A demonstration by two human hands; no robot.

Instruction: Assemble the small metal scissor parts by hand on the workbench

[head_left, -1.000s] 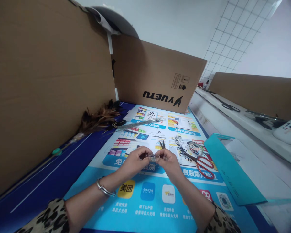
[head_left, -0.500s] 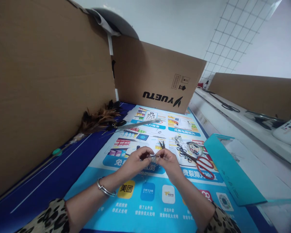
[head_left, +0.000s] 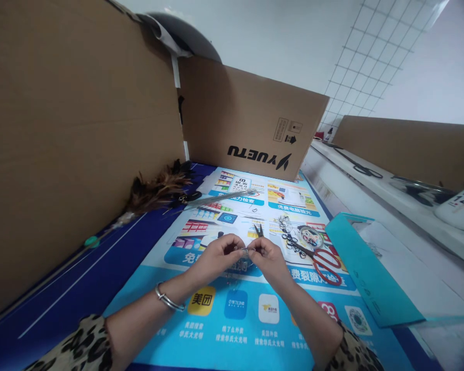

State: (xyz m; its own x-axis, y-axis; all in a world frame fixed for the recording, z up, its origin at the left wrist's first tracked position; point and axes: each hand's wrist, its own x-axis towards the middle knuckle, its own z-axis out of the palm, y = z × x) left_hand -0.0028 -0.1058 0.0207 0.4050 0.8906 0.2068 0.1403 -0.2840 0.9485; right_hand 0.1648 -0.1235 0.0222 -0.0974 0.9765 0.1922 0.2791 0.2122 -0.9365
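A small wiry piece point(head_left: 245, 252), pale and silvery with a glassy glint, is pinched between the fingertips of the left hand point(head_left: 225, 253) and the right hand point(head_left: 269, 255), above the middle of the printed mat point(head_left: 212, 340). Faint thin strands show below it on the near side; its exact shape is too small to tell. Red-handled scissors point(head_left: 327, 265) lie to the right, beside a round picture tin point(head_left: 310, 236).
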